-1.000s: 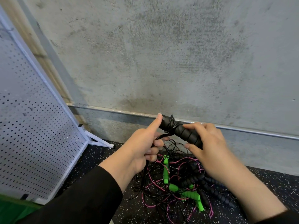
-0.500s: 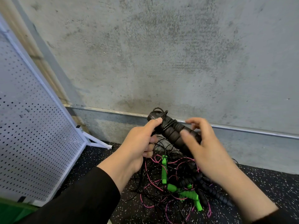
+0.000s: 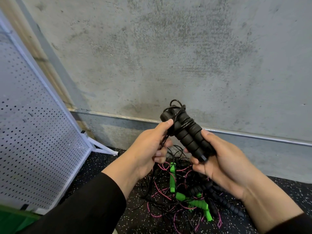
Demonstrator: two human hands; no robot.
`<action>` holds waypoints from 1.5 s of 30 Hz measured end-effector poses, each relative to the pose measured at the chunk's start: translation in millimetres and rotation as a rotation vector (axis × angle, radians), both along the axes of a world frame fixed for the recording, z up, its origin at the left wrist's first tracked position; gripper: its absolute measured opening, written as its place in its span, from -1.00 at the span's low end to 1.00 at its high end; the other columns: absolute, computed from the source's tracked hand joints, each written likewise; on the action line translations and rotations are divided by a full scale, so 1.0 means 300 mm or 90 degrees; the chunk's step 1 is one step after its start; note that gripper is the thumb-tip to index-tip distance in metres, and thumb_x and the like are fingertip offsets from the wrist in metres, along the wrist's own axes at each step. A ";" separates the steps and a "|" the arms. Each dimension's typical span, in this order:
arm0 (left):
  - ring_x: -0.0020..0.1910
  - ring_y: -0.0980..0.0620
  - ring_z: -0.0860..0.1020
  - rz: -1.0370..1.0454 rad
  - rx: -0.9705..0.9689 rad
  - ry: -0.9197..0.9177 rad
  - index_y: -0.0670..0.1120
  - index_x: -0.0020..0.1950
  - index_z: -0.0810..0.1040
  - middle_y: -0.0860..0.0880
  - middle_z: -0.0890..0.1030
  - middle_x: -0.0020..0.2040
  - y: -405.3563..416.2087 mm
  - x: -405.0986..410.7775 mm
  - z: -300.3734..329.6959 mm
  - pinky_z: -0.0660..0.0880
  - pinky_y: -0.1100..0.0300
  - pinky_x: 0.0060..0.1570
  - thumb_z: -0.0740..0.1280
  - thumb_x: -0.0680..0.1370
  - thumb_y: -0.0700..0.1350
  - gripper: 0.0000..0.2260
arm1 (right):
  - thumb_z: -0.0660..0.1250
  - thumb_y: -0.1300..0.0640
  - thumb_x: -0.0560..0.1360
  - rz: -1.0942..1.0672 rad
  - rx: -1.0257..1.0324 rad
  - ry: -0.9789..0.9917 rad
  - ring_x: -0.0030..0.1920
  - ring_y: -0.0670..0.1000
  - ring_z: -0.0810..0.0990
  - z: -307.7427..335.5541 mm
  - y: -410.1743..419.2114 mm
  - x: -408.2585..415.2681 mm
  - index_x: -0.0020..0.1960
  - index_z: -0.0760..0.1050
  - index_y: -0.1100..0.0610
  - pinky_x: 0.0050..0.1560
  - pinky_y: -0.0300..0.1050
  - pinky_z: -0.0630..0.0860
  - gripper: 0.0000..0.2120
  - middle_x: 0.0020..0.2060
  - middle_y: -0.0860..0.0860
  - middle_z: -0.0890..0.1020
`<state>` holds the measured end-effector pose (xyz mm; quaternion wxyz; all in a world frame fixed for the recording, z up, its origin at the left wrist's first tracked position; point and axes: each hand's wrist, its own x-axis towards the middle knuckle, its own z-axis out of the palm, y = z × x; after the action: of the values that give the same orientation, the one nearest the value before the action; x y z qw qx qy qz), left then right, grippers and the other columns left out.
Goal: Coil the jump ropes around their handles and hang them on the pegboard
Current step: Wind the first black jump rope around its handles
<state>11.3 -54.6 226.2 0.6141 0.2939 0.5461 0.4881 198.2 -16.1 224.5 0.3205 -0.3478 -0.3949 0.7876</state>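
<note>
Centre of the view, held up in front of the concrete wall: a pair of ribbed black foam handles (image 3: 189, 135) pressed side by side, thin black cord (image 3: 183, 123) looped in a few turns round their upper end. The right hand (image 3: 217, 159) is wrapped around the lower ends at about five o'clock from the bundle, fingers curled under, thumb on top. The left hand (image 3: 150, 147), at eight o'clock, pinches the trailing cord between thumb and forefinger right against the handles, the other fingers loosely curled. That's the coiling step, and it looks only partly done; slack cord drops from the left hand to the floor. Next move, by my reckoning: carry the cord round for another turn, keeping it taut so the wraps don't slip off the top. Below, at six o'clock on the speckled black rubber floor (image 3: 287, 188), a tangle of ropes (image 3: 177, 196) waits: bright green handles, more black ribbed ones, pink and black cord. Out at nine o'clock stands the white perforated pegboard (image 3: 33, 141), tilted; no hooks that I can make out.
</note>
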 end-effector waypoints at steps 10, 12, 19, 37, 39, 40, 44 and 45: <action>-0.53 0.11 0.14 -0.063 -0.070 0.089 -0.15 0.20 0.63 0.02 0.47 -0.34 -0.007 -0.010 0.011 0.09 0.24 -0.50 0.15 0.45 0.54 -0.19 | 0.25 0.01 0.65 -0.124 0.321 -0.247 -0.34 0.03 0.51 -0.015 0.005 0.008 0.20 0.58 -0.25 -0.22 0.01 0.51 -0.78 -0.26 -0.04 0.59; -0.53 0.12 0.13 -0.055 -0.074 0.086 -0.16 0.19 0.64 0.05 0.42 -0.38 -0.010 -0.003 0.012 0.08 0.24 -0.50 0.14 0.45 0.54 -0.19 | 0.26 0.00 0.65 -0.116 0.402 -0.347 -0.35 -0.06 0.52 -0.022 0.025 0.021 0.15 0.52 -0.35 -0.22 -0.14 0.48 -0.76 -0.27 -0.07 0.58; -0.52 0.14 0.09 -0.030 -0.087 0.027 -0.17 0.17 0.60 0.08 0.36 -0.39 -0.004 0.007 -0.007 0.10 0.28 -0.56 0.18 0.45 0.53 -0.21 | 0.35 -0.05 0.56 -0.062 0.622 -0.591 0.12 0.00 0.48 -0.096 0.033 -0.003 0.38 0.39 -0.32 0.18 -0.02 0.42 -0.58 0.07 -0.09 0.53; -0.52 0.12 0.09 0.051 0.010 -0.043 0.03 -0.39 0.54 0.02 0.35 -0.38 0.004 0.026 -0.016 0.07 0.25 -0.52 0.34 0.56 0.25 -0.58 | 0.20 -0.20 0.61 -0.113 0.145 -0.226 -0.19 0.10 0.71 -0.021 -0.023 -0.034 0.26 0.53 -0.01 -0.11 0.07 0.68 -0.64 -0.03 0.11 0.73; -0.50 0.11 0.10 0.037 0.035 -0.037 -0.01 -0.27 0.49 0.02 0.35 -0.37 0.001 0.026 -0.011 0.08 0.25 -0.51 0.33 0.57 0.24 -0.62 | 0.09 -0.27 0.62 -0.021 -0.047 -0.086 -0.27 0.21 0.67 0.003 -0.027 -0.022 0.18 0.65 0.15 -0.21 0.05 0.70 -0.42 -0.01 0.30 0.70; -0.50 0.11 0.10 0.036 0.039 -0.033 -0.02 -0.25 0.46 0.01 0.36 -0.38 0.001 0.024 -0.010 0.09 0.25 -0.51 0.33 0.57 0.23 -0.63 | 0.07 -0.29 0.61 0.033 -0.097 -0.048 -0.28 0.20 0.66 0.008 -0.026 -0.014 0.17 0.67 0.19 -0.25 0.00 0.69 -0.37 -0.02 0.33 0.68; -0.51 0.11 0.12 0.025 0.029 -0.039 -0.04 -0.20 0.46 0.00 0.38 -0.37 0.000 0.017 -0.012 0.13 0.26 -0.53 0.33 0.57 0.25 -0.62 | 0.15 -0.22 0.60 0.129 -0.166 0.061 -0.31 0.08 0.50 0.008 -0.017 -0.004 0.20 0.65 0.21 -0.33 -0.11 0.55 -0.45 -0.16 0.22 0.56; -0.51 0.11 0.13 0.015 0.030 -0.038 -0.04 -0.16 0.47 0.00 0.39 -0.35 0.000 0.015 -0.010 0.14 0.26 -0.53 0.32 0.56 0.27 -0.62 | 0.17 -0.19 0.60 0.121 -0.155 0.077 -0.31 0.06 0.46 0.008 -0.017 -0.007 0.24 0.63 0.21 -0.33 -0.11 0.52 -0.46 -0.18 0.21 0.54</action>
<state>15.8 -54.6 223.1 0.6175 0.2868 0.5193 0.5166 196.0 -21.3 226.9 0.2233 -0.2976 -0.3075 0.8758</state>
